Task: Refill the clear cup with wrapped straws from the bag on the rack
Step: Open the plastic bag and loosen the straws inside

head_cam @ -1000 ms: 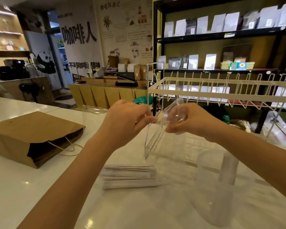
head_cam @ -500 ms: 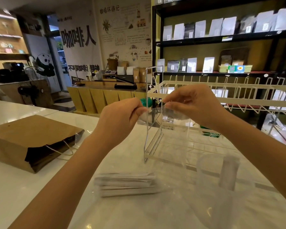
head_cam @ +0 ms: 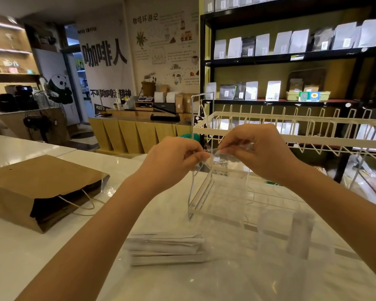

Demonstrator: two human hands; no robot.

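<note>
Here, above the white counter (head_cam: 20, 257), the left hand (head_cam: 172, 161) and right hand (head_cam: 258, 153) each pinch the top edge of the clear plastic bag (head_cam: 217, 192), a thin, limp, slippery film best gripped near its mouth, while wrapped straws (head_cam: 165, 248) lie beside the clear cup (head_cam: 284, 233).
</note>
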